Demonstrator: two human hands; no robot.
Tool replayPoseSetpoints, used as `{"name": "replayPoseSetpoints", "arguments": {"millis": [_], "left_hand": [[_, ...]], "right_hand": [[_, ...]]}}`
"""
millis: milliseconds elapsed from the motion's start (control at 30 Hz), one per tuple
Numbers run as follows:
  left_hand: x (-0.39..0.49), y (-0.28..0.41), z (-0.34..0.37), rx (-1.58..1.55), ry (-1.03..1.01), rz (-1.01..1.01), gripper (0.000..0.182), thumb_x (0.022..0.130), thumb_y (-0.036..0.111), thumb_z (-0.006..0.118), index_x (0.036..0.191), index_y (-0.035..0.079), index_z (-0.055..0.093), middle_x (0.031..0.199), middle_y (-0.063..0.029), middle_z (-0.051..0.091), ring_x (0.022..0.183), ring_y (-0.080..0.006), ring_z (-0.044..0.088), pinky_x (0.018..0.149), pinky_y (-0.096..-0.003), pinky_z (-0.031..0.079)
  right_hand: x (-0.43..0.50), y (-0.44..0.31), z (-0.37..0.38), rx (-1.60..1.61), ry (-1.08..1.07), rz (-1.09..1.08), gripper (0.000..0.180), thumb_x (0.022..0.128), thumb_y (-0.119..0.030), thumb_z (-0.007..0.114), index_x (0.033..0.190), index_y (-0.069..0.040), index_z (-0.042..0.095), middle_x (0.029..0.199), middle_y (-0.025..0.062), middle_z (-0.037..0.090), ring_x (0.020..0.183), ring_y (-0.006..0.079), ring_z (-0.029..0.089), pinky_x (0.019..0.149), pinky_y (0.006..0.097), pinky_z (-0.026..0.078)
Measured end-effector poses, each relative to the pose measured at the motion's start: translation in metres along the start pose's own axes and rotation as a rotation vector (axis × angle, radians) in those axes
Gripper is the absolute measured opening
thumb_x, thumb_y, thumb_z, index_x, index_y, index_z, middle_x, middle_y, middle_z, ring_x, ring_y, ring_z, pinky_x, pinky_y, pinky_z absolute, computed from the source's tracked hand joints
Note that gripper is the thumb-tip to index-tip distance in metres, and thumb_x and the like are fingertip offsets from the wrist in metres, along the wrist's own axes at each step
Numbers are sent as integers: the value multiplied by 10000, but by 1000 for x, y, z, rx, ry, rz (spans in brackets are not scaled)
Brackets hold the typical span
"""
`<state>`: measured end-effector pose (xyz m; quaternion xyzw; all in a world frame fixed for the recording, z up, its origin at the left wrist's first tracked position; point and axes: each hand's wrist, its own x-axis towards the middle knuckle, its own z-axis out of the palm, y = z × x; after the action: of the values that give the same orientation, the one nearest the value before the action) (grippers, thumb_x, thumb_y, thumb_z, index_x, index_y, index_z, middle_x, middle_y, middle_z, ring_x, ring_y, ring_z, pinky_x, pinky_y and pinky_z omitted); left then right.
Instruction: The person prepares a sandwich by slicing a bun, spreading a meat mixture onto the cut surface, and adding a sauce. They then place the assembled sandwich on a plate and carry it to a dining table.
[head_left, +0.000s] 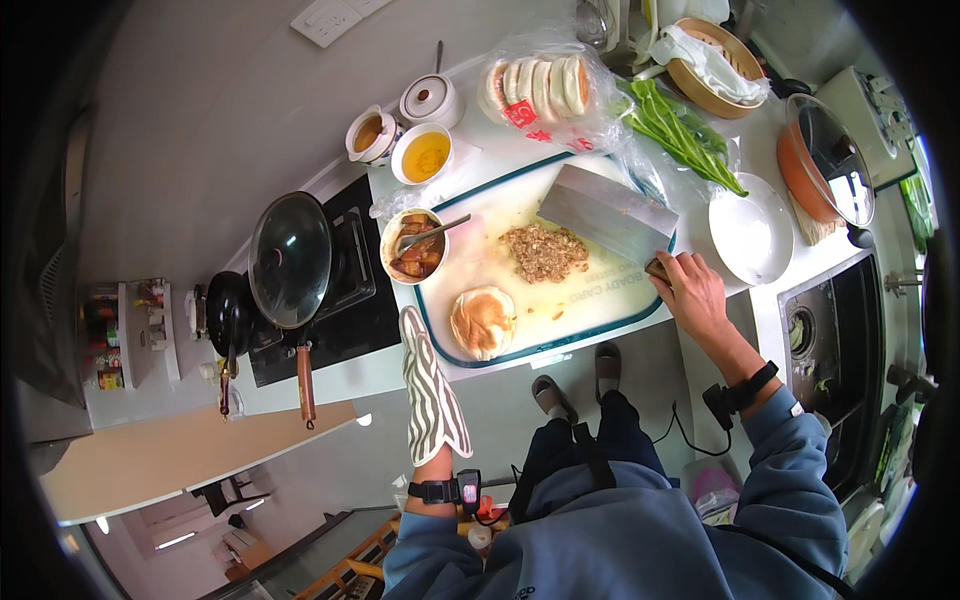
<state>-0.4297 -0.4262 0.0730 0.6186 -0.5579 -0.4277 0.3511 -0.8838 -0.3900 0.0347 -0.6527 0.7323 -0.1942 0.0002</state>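
My right hand grips the handle of a broad cleaver, whose blade lies over the right part of a cutting board with a teal rim. Left of the blade is a heap of chopped meat. A browned flatbread rests at the board's near left. My left hand wears a striped oven mitt, which hides its fingers, beside the board's left edge. Just beyond the mitt stands a bowl of braised meat chunks with a metal spoon in it.
Behind the board are a bowl of yellow liquid, a lidded white pot, bagged buns and green peppers. A white plate and an orange pot stand right, near the sink. A glass-lidded pan is left.
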Motion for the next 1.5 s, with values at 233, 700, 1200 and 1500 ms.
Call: {"name": "replayPoseSetpoints", "arguments": {"millis": [233, 700, 1200, 1500], "left_hand": [[-106, -13, -46, -326, -65, -418, 689, 1040, 352, 538, 1563, -34, 306, 1608, -210, 362, 1482, -345, 364, 1230, -489, 265], [-60, 55, 82, -847, -686, -573, 700, 1035, 365, 550, 1557, -36, 315, 1596, -211, 385, 1468, -352, 389, 1222, -510, 284], [-36, 37, 91, -223, -1121, -211, 610, 1101, 356, 451, 1568, -15, 323, 1584, -184, 409, 1424, -311, 456, 1189, -428, 350], [-19, 44, 176, 65, -1579, -403, 612, 1084, 317, 520, 1579, 23, 312, 1591, -168, 387, 1424, -305, 447, 1178, -430, 368]], "right_hand": [[5, -10, -14, 17, 177, -109, 319, 777, -137, 762, 1071, -83, 652, 939, 107, 586, 852, 311, 581, 745, 442, 480], [-31, -95, -69, 1920, -407, 666, 368, 1062, -338, 572, 1343, -101, 597, 1189, 36, 702, 1056, 161, 683, 860, 406, 599], [-75, 49, -197, 1989, 605, 735, 388, 1054, -313, 559, 1362, -81, 517, 1224, 70, 688, 1055, 186, 710, 846, 382, 622], [-294, 7, -292, 1413, 1432, 801, 409, 1041, -279, 566, 1384, -64, 507, 1285, 89, 658, 1127, 211, 678, 953, 424, 573]]}}
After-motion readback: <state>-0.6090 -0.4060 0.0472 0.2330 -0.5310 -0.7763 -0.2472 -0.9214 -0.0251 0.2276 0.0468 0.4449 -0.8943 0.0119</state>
